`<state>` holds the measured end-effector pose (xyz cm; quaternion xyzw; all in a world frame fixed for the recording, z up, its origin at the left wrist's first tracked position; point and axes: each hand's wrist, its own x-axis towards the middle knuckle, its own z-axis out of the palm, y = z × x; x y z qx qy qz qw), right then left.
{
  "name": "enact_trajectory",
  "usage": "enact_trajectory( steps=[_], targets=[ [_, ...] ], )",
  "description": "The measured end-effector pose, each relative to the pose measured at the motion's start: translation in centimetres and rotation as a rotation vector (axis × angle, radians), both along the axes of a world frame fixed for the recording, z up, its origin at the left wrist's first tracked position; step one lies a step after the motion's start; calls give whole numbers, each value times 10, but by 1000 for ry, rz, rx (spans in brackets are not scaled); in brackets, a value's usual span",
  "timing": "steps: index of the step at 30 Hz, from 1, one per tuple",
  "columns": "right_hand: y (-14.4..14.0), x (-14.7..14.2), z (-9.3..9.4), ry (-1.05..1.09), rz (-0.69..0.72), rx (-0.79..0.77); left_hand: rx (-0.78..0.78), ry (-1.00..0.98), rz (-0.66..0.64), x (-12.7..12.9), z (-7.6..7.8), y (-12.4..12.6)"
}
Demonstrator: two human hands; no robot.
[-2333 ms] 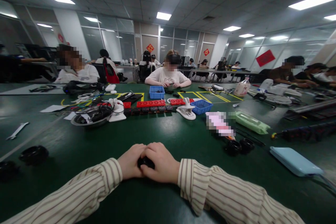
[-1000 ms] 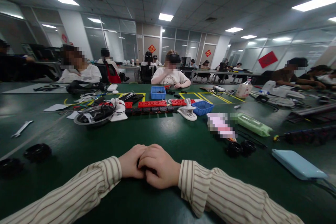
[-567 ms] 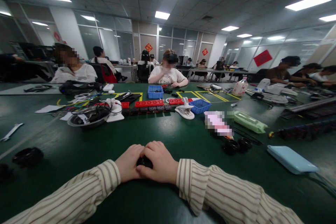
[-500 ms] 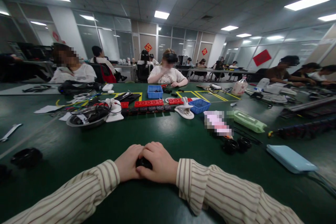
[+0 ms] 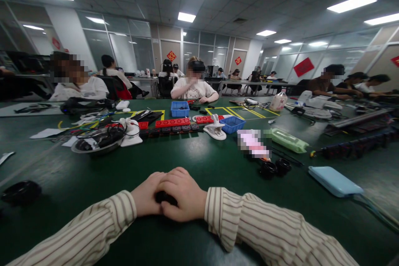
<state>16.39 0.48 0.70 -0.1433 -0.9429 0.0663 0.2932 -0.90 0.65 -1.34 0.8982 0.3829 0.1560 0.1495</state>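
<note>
A small black part (image 5: 166, 198) (mostly hidden) sits on the green table (image 5: 199, 166) between both hands. The left hand (image 5: 146, 195) and right hand (image 5: 183, 193) curl their fingers together around it, clamping it. Beyond the part stands a metal bowl (image 5: 98, 144); right of the part, two black rings (image 5: 276, 168) and a blue power bank (image 5: 335, 181).
</note>
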Motion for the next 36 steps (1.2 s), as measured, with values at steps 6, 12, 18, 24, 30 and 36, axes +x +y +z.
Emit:
enact_trajectory(
  steps=[6, 12, 18, 24, 30, 36],
  targets=[
    [1, 0, -1, 6, -233, -45, 72, 44, 145, 3, 2, -6],
    [1, -1, -1, -44, -251, -94, 36, 50, 127, 5, 6, -4],
    [3, -1, -1, -33, -50, -39, 6, -40, 65, -1, -1, 3],
    [3, -1, 1, -30, 100, -8, 15, 39, -19, -5, -4, 6],
    [-1, 1, 2, 39, -55, 4, 52, 7, 49, -1, 3, -3],
    [0, 0, 0, -42, -256, -63, 63, 51, 138, 4, 5, -6]
  ],
)
